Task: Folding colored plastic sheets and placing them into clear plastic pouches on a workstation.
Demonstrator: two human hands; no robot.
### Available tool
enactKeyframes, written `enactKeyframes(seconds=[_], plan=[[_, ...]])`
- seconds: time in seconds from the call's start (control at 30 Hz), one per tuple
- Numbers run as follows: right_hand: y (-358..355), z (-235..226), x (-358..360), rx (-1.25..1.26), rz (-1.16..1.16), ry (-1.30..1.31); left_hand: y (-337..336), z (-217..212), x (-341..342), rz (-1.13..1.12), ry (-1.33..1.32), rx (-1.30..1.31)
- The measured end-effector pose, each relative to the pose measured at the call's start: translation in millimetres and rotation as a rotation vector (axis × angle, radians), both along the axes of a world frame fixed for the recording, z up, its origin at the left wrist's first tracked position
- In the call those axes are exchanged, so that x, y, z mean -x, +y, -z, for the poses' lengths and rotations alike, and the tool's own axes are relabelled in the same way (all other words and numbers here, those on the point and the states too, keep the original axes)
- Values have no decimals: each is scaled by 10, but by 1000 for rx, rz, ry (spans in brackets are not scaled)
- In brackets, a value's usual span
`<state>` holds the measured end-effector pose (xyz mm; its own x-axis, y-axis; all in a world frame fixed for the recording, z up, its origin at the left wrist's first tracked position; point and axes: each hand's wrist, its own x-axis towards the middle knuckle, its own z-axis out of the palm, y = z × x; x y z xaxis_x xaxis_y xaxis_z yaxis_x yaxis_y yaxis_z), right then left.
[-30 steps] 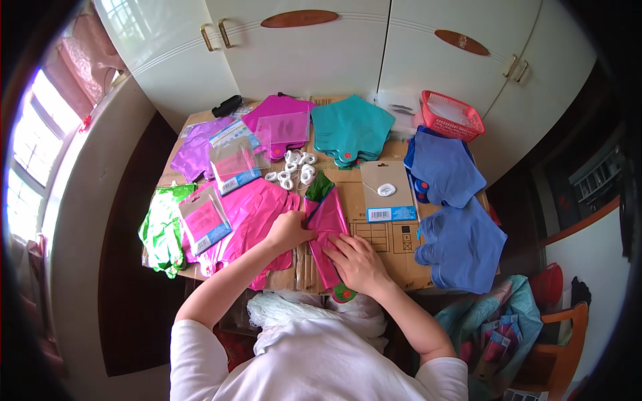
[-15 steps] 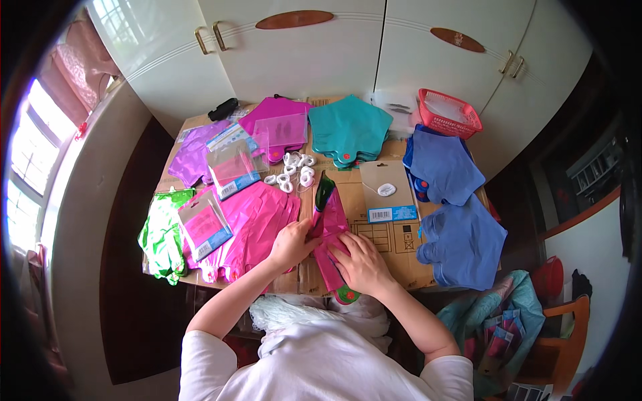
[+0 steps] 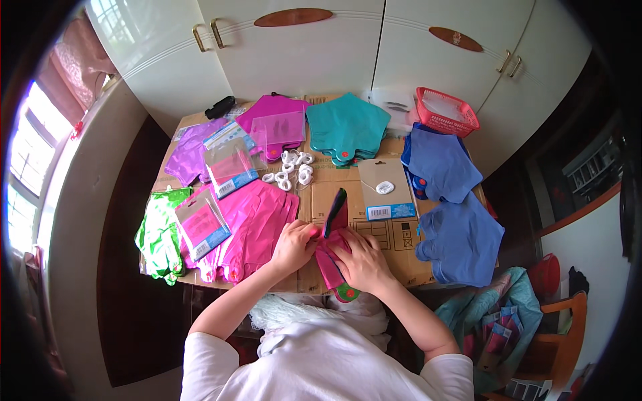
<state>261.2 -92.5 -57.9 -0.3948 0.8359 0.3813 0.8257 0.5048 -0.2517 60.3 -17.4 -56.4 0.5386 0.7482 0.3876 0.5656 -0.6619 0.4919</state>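
Note:
Between my hands, over the near edge of the cardboard, is a folded stack of foil pieces (image 3: 328, 269), pink outside with a dark green edge standing up. A green tab with a red dot sticks out at its near end. My left hand (image 3: 295, 246) pinches the left side of the foil. My right hand (image 3: 363, 259) grips the right side with bent fingers, its thumb hidden. Left of my hands lies a pile of pink foil pieces (image 3: 257, 224). Just beyond are several white string coils (image 3: 291, 170) and a card sleeve (image 3: 381, 190) with one coil on it.
Cardboard (image 3: 321, 210) covers the table. Around it lie green foil (image 3: 159, 234), purple pieces (image 3: 194, 154), teal pieces (image 3: 348, 127), blue pieces (image 3: 461, 240) and clear packets (image 3: 202, 227). A red basket (image 3: 447, 113) stands far right. Beside the table, a bag of packets (image 3: 498, 327) sits on a wooden chair (image 3: 562, 334).
The far part of the foil has folded narrower and its dark edge leans more to the right. My right fingers have drawn in and bent; my left hand has barely shifted.

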Motion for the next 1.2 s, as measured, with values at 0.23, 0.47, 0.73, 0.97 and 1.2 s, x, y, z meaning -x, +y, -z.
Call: enactKeyframes(seconds=[0.23, 0.47, 0.73, 0.97, 1.2], plan=[[-6, 91, -13, -11, 36, 33, -36, 37, 60, 9, 20, 1], [-8, 92, -34, 4, 23, 9, -30, -51, 98, 159, 101, -162], [-38, 57, -47, 34, 83, 32, -22, -142, 156, 285, 310, -291], [147, 122, -409, 103, -150, 208, -105, -150, 136, 290, 471, -410], [349, -60, -247, -82, -206, 235, -109, -153, 182, 294, 493, -400]])
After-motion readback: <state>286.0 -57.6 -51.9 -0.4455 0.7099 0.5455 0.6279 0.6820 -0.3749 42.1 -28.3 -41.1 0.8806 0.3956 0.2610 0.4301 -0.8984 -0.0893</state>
